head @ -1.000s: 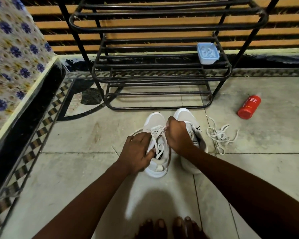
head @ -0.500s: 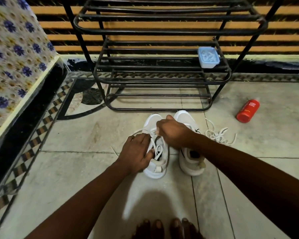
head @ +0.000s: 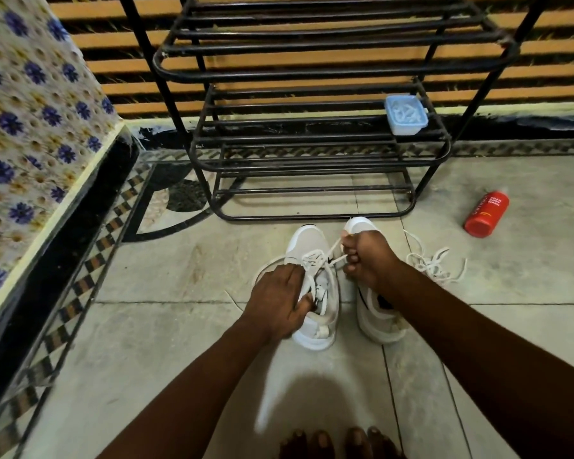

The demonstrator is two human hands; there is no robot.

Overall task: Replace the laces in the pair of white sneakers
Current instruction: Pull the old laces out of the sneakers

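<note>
- White mesh left sneaker [head: 307, 241]: upright on the pale stone floor [head: 166, 326], toe toward the rack, just short of its lowest rail.
- White lace [head: 314, 260]: criss-crossed through the forward eyelets of the left sneaker. Two strands drawn taut up and to the right into the right hand, one more looping onto the floor at the shoe's left.
- Left hand [head: 275, 299]: clamped over the outer side and collar of the left sneaker, fingers curled round the upper, thumb tucked at the opening. Not discernible whether a lace strand is pinched as well.
- Right hand [head: 367, 256]: clenched into a fist round the lace strands, held above the front half of the right sneaker.
- Right sneaker [head: 373, 321]: just beside the left sneaker and parallel to it, with a narrow gap between. Dark mark on the inner side, middle portion hidden under the right hand and forearm.
- Loose laces [head: 431, 265]: white, tangled in a heap on the floor just right of the right sneaker.
- Red bottle [head: 486, 213]: on its side, well apart to the right.
- Black metal shoe rack [head: 312, 72]: tiers of bars, backed by an orange-and-dark slatted wall.
- Pale blue tub [head: 406, 114]: at the right end of a middle tier, whitish contents inside.
- Floral cloth [head: 30, 127]: blue and yellow print, along the left edge.
- Bare toes [head: 338, 442]: at the lower edge, near the heels of both sneakers.
</note>
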